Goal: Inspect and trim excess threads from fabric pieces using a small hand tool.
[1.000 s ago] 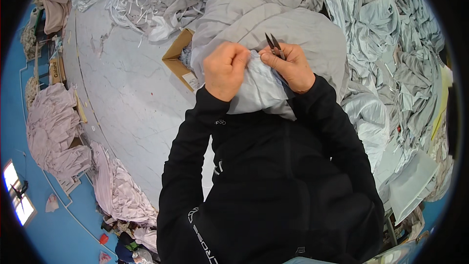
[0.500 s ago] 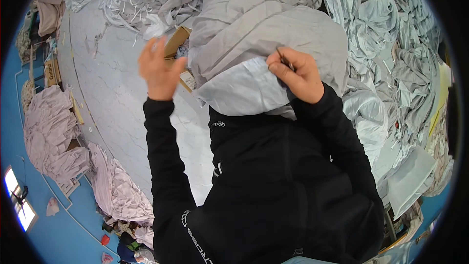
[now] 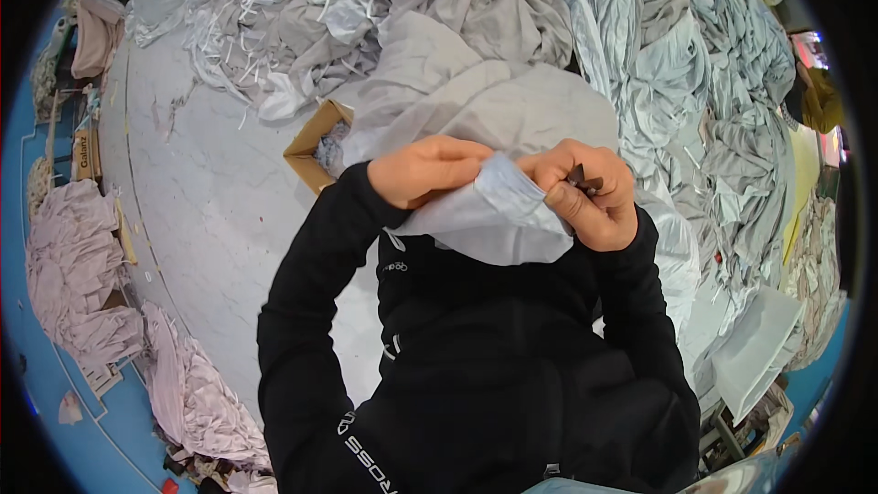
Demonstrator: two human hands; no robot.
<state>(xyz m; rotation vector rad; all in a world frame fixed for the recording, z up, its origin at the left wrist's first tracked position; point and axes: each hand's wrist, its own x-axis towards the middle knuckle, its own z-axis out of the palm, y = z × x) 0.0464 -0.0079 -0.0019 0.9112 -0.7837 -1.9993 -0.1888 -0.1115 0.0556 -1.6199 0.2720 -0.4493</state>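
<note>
A large grey cloth (image 3: 498, 91) lies bunched in front of me, with a paler bluish-white part (image 3: 517, 229) folded up near my body. My left hand (image 3: 425, 172) is closed, its fingertips pinching the pale part's edge. Close beside it, my right hand (image 3: 590, 197) grips the same edge between thumb and fingers. Out of the right fist pokes a small dark pointed tool (image 3: 583, 181) that looks like thread snips; most of it is hidden in the palm.
An open cardboard box (image 3: 315, 146) with clear plastic inside stands left of the cloth, on a marbled pale table (image 3: 210, 210). Heaps of grey and bluish fabric (image 3: 302, 27) spread along the far side and right. Pinkish cloth piles (image 3: 78, 265) lie at the left, above blue floor.
My left hand, which was raised and spread at the left, has come right and closed on the cloth's edge. My right hand has drawn the edge slightly nearer to me.
</note>
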